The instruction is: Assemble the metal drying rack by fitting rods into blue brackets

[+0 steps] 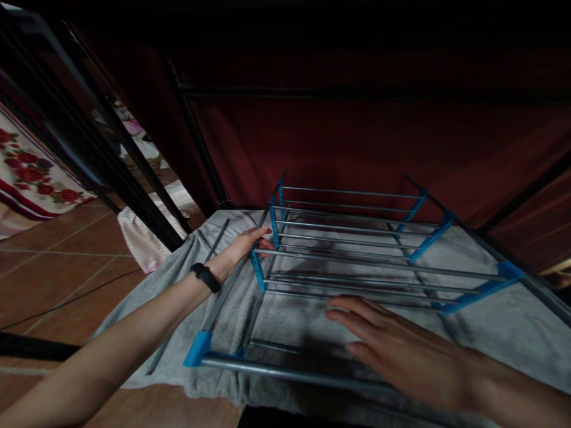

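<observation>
A rack (348, 259) of grey metal tubes with blue plastic connectors lies on its side over a grey blanket (307, 327). My left hand (248, 245), with a black band on the wrist, is closed around the left side tube beside a blue connector (257, 270). Some of its fingertips are hidden behind the tube. My right hand (392, 345) hovers over the near part of the rack, its fingers stretched out and holding nothing. Below it runs the nearest crossbar (285, 371), which ends at a blue corner piece (197, 349).
A loose-looking grey tube (218, 239) lies left of my forearm. Dark red cloth (339, 142) hangs behind, within a black metal frame (147, 208). Left of the blanket are brown floor tiles (57, 267), a striped pale cloth (138, 238) and a flowered fabric (33, 172).
</observation>
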The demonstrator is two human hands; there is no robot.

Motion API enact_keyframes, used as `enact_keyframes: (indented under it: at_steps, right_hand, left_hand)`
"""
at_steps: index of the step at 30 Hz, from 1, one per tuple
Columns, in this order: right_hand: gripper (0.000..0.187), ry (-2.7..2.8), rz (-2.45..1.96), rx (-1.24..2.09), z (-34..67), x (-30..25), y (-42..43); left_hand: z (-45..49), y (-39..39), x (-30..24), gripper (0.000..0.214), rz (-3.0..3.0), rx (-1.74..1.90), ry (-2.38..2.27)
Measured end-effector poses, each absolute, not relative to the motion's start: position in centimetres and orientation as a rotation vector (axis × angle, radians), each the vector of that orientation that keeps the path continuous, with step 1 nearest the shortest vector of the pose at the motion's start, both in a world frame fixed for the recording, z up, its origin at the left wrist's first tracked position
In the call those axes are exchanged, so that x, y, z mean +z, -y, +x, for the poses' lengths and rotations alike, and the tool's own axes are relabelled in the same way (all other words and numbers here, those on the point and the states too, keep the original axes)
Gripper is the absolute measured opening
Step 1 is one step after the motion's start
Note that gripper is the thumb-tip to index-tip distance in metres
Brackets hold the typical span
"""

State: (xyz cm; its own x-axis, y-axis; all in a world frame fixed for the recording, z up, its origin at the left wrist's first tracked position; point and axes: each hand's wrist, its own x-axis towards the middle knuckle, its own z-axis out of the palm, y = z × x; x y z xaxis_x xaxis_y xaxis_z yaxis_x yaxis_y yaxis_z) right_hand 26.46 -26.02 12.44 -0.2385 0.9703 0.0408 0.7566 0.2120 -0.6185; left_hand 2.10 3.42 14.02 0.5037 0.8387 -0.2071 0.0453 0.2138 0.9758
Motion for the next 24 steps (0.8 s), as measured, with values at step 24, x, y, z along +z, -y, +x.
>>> enact_keyframes:
  at_steps: [24]
  right_hand:
    - [0.024, 2.288, -1.975, 0.419, 21.7, 7.2, 10.0]
  left_hand:
    - [-0.1, 0.2, 3.7, 0.034, 1.140, 0.977, -0.852]
